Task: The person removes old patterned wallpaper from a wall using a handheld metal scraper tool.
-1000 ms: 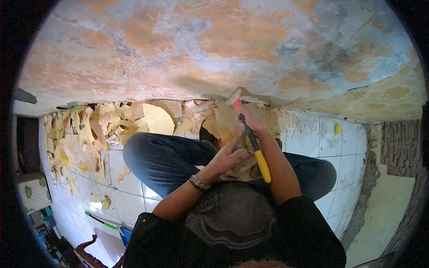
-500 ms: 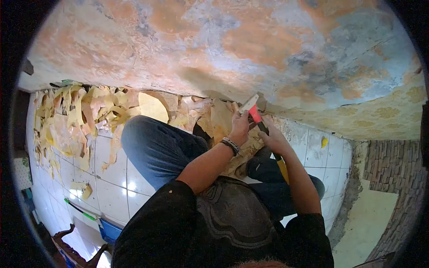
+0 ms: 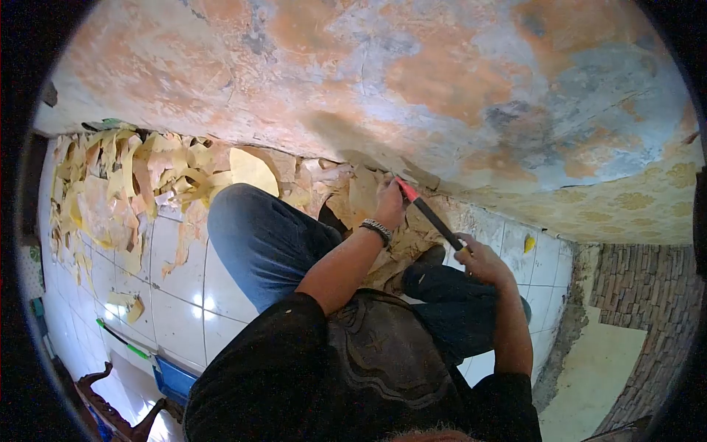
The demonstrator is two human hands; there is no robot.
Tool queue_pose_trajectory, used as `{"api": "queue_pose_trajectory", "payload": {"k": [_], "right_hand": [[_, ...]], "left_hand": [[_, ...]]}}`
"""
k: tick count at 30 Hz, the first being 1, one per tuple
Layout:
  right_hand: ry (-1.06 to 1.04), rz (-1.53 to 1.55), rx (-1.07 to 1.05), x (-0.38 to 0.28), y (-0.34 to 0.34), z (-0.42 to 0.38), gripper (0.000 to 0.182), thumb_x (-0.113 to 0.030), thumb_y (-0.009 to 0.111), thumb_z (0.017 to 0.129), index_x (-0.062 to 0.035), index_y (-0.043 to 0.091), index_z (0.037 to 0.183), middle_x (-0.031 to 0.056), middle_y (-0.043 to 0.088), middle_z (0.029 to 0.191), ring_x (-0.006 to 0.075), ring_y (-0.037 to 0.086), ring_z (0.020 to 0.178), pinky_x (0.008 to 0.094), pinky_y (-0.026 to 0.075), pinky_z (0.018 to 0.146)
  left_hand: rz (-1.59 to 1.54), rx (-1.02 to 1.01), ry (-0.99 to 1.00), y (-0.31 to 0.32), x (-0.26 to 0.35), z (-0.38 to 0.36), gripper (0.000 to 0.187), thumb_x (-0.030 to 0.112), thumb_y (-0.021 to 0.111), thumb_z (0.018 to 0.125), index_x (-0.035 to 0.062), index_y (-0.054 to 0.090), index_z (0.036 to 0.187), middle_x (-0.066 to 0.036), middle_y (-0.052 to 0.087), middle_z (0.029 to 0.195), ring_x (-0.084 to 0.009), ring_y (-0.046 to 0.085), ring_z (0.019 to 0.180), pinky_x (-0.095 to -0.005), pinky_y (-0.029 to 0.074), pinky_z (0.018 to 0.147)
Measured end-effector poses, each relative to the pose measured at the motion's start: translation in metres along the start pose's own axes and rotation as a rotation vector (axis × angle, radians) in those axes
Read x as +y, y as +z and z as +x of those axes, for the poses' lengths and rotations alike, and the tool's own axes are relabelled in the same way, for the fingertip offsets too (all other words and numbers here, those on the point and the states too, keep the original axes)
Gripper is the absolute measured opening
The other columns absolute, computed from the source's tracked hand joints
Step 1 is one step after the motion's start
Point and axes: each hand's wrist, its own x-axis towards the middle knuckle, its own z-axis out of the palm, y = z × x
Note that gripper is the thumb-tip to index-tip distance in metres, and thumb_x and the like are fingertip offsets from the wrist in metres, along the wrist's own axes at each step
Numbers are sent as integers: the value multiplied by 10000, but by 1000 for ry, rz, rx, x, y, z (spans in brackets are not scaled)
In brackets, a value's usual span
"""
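Note:
A long-handled scraper (image 3: 436, 221) with a red neck and a black and yellow handle slants in front of me, its head at the foot of the patchy orange and grey wall (image 3: 442, 81). My left hand (image 3: 392, 205), below a bracelet, is closed at the red neck near the blade. Farther down the handle, my right hand (image 3: 479, 259) is wrapped round the grip. Torn wallpaper scraps (image 3: 361, 193) lie on the floor under and beside my left hand.
Peeled yellow wallpaper (image 3: 110, 188) is heaped along the wall base at left, over white tiles (image 3: 177, 309). A blue object (image 3: 175, 379) lies at lower left, near a dark carved piece (image 3: 121, 412). Patterned wallpaper (image 3: 626, 202) and stone-look covering (image 3: 648, 287) are at right.
My right hand has moved down and right along the handle, away from my left hand. The scraper head has gone lower, against the wall base, and the view has shifted slightly.

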Motion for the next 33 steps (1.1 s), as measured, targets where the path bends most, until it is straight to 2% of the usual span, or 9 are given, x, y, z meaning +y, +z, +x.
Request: {"api": "queue_pose_trajectory", "payload": {"k": [2, 6, 15, 16, 18, 21, 22, 24, 33], "right_hand": [[50, -200, 121, 4, -12, 4, 468, -370, 534, 925, -90, 500, 1297, 277, 653, 942, 448, 628, 893, 500, 484, 784], [-116, -385, 343, 9, -51, 16, 363, -393, 542, 912, -86, 640, 1080, 226, 670, 887, 427, 636, 871, 501, 492, 762], [-143, -639, 361, 0, -87, 55, 391, -437, 570, 886, -83, 642, 1037, 207, 671, 934, 408, 627, 909, 496, 479, 788], [-132, -661, 372, -2, -92, 51, 403, -469, 551, 897, -111, 638, 1062, 184, 678, 979, 399, 626, 941, 502, 480, 809], [-145, -615, 345, -4, -96, 55, 411, -485, 549, 896, -125, 637, 1074, 173, 683, 975, 389, 633, 936, 501, 488, 802], [-47, -699, 328, -10, -91, 61, 417, -492, 542, 898, -130, 640, 1081, 175, 683, 970, 380, 634, 944, 499, 492, 797], [-44, -700, 327, -8, -91, 59, 417, -492, 542, 898, -130, 640, 1081, 175, 683, 970, 380, 634, 944, 499, 492, 797], [-107, -681, 345, -7, -89, 55, 439, -505, 534, 898, -119, 642, 1078, 179, 682, 950, 383, 637, 928, 497, 494, 794], [-81, -726, 329, -14, -84, 66, 470, -518, 519, 891, -92, 652, 1038, 195, 674, 957, 396, 632, 919, 496, 488, 799]], "left_hand": [[-1, 14, 4, 4, 0, 10, 106, 133, 475, 969, 86, 482, 1064, -64, 598, 891, -189, 623, 757, -363, 572, 675], [77, -100, 25, 7, -14, 22, 202, 191, 479, 997, 75, 451, 1160, -43, 589, 984, -183, 623, 871, -352, 554, 746], [313, -351, 58, 27, 2, -11, 631, 213, 535, 974, 113, 175, 1482, -68, 450, 1349, -202, 514, 1152, -364, 484, 901], [310, -344, 61, 29, 4, -10, 631, 213, 535, 974, 113, 175, 1482, -68, 450, 1349, -202, 514, 1152, -364, 484, 901], [245, -349, 45, 34, 5, -11, 527, 122, 516, 950, 120, 281, 1422, 7, 538, 1126, -92, 523, 885, -274, 474, 719], [259, -311, 94, 32, 8, -15, 520, 114, 520, 939, 118, 299, 1410, 14, 535, 1105, -87, 500, 854, -270, 470, 705], [257, -312, 92, 26, 4, -9, 520, 114, 520, 939, 118, 299, 1410, 14, 535, 1105, -87, 500, 854, -270, 470, 705], [290, -426, 102, 16, 1, 2, 682, 153, 549, 957, 37, 142, 1491, -89, 447, 1378, -212, 531, 1134, -349, 476, 915], [404, -369, 38, 0, 3, 16, 594, 152, 559, 948, 146, 282, 1473, -35, 498, 1333, -175, 537, 1106, -344, 483, 879]]}}
